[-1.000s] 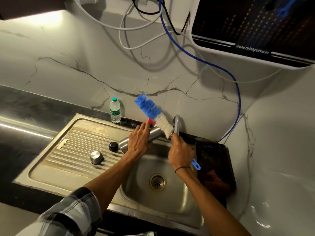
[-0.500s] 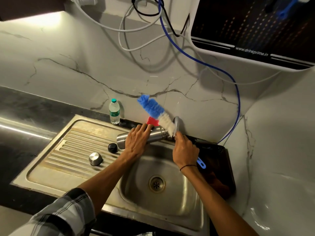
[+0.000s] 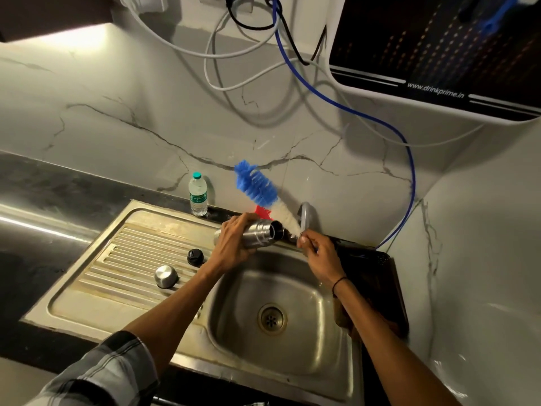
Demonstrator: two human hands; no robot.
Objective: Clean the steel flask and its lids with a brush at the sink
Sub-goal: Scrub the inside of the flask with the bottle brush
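The left hand grips the steel flask lying sideways over the sink, mouth facing the right hand, which holds the brush bristles-up, just beside that mouth; both lids rest left of the hands.

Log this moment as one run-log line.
left hand holds steel flask | right hand holds bottle brush, outside flask | lids on drainboard
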